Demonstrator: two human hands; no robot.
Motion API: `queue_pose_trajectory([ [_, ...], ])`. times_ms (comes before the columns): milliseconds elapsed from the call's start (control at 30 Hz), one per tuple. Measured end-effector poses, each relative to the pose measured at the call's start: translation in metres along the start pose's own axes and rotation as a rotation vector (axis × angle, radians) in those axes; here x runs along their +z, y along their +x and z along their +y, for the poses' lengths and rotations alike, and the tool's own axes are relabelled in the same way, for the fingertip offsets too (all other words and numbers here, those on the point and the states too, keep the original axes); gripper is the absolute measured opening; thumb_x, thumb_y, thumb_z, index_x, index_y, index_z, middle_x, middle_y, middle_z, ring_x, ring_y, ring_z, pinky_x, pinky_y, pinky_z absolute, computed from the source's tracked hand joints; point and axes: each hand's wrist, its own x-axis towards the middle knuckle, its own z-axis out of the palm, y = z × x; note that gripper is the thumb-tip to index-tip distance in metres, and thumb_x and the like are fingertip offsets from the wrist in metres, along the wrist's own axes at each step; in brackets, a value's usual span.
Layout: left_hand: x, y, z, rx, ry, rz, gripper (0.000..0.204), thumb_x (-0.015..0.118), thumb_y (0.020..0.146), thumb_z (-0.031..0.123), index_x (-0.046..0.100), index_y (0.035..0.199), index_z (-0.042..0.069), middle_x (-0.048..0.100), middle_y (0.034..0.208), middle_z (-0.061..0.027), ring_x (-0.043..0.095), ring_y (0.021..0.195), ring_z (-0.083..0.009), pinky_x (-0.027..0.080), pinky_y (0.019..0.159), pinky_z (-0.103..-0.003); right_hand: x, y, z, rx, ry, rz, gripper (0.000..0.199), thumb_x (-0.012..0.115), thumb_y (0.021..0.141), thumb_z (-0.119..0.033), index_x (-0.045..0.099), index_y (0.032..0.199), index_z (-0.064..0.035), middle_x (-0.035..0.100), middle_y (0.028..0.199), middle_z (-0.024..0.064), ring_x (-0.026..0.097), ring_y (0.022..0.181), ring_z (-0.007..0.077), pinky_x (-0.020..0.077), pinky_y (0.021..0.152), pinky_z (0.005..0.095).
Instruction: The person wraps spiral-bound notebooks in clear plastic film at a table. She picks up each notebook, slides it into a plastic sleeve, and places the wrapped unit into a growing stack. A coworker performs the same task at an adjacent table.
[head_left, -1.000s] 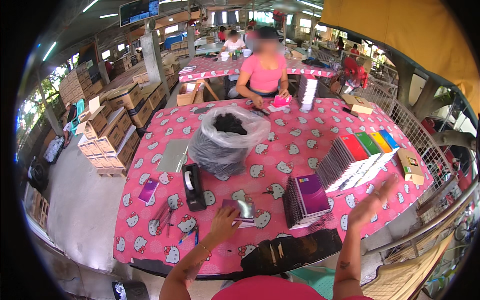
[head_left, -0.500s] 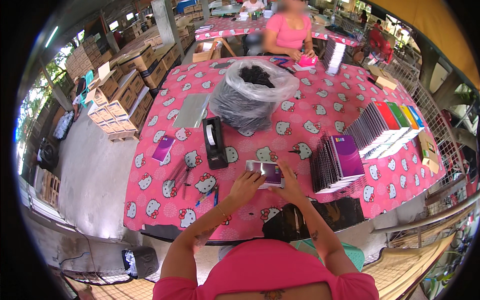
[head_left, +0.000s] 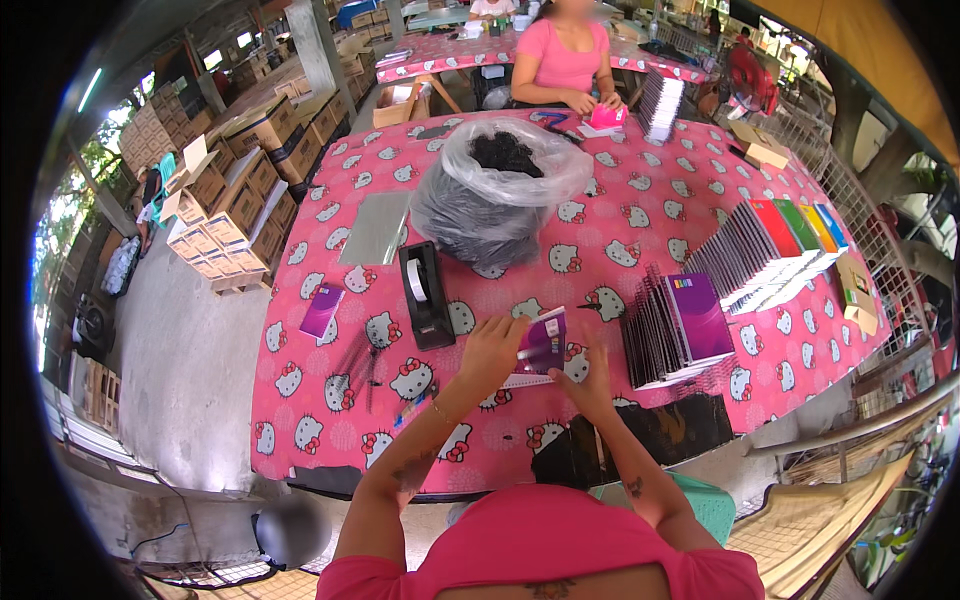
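A small purple notebook (head_left: 545,345) is tilted up off the tabletop, its white page edges showing along the bottom. My left hand (head_left: 493,352) grips its left side, fingers curled over the top edge. Beside its right side is my right hand (head_left: 588,378), fingers stretched upward and apart, slightly blurred. The right thumb reaches the notebook's lower right corner. A stack of spiral-bound purple notebooks (head_left: 697,315) stands to the right of my hands. To the left sits a black tape dispenser (head_left: 428,310), and another purple booklet (head_left: 322,311) lies farther left.
A clear plastic bag of black coils (head_left: 480,205) stands mid-table on the pink patterned cover (head_left: 640,210). Loose coils (head_left: 352,365) and pens (head_left: 412,408) lie at left. Colourful notebooks (head_left: 775,255) line the right. Across the table, a person (head_left: 570,60) handles a pink notebook.
The notebook has gone from lying nearly flat to standing tilted and turned between my hands. My right hand has shifted slightly right and down, off its right edge.
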Motion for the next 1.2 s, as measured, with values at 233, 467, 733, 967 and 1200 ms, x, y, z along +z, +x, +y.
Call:
queue_pose_trajectory([
  [233, 0.001, -0.008, 0.007, 0.120, -0.023, 0.018, 0.036, 0.059, 0.088, 0.004, 0.058, 0.123, 0.007, 0.059, 0.111, -0.0130, 0.058, 0.102, -0.0339, 0.043, 0.095, -0.051, 0.018, 0.029, 0.041, 0.208, 0.519, -0.246, 0.049, 0.073, 0.083, 0.002, 0.055, 0.129, -0.0049, 0.062, 0.114, 0.0064, 0.058, 0.106, 0.0150, 0.0454, 0.094, 0.0294],
  [467, 0.025, -0.040, -0.006, -0.298, -0.500, -0.039, 0.044, 0.056, 0.089, -0.001, 0.055, 0.132, 0.011, 0.049, 0.125, -0.0199, 0.057, 0.108, -0.0396, 0.050, 0.089, -0.045, 0.042, 0.026, 0.047, 0.188, 0.687, -0.243, 0.035, 0.070, 0.088, 0.000, 0.056, 0.120, -0.0052, 0.062, 0.108, 0.0023, 0.058, 0.101, 0.0107, 0.0471, 0.088, 0.0261],
  [733, -0.031, -0.067, -0.049, -0.431, 0.015, 0.441, 0.038, 0.059, 0.087, 0.001, 0.055, 0.125, 0.000, 0.057, 0.110, -0.0197, 0.059, 0.095, -0.0395, 0.050, 0.083, -0.046, 0.033, 0.025, 0.052, 0.236, 0.635, -0.270, 0.024, 0.070, 0.088, 0.000, 0.068, 0.111, -0.0018, 0.066, 0.103, 0.0025, 0.061, 0.091, 0.0104, 0.0484, 0.084, 0.0249],
  [967, -0.046, -0.170, -0.126, -0.776, 0.463, 0.164, 0.042, 0.066, 0.084, 0.010, 0.055, 0.124, 0.001, 0.056, 0.097, -0.0181, 0.058, 0.093, -0.0385, 0.049, 0.080, -0.047, 0.031, 0.035, 0.039, 0.218, 0.689, -0.352, 0.021, 0.070, 0.086, 0.002, 0.070, 0.107, -0.0010, 0.068, 0.104, 0.0038, 0.062, 0.094, 0.0113, 0.0487, 0.086, 0.0265],
  [1200, -0.036, -0.179, -0.123, -0.625, 0.395, 0.180, 0.043, 0.059, 0.087, 0.005, 0.053, 0.130, 0.003, 0.052, 0.105, -0.0194, 0.058, 0.094, -0.0393, 0.049, 0.078, -0.048, 0.028, 0.034, 0.037, 0.251, 0.594, -0.415, 0.030, 0.068, 0.088, -0.001, 0.069, 0.118, -0.0027, 0.069, 0.110, 0.0057, 0.062, 0.098, 0.0123, 0.0477, 0.089, 0.0270],
])
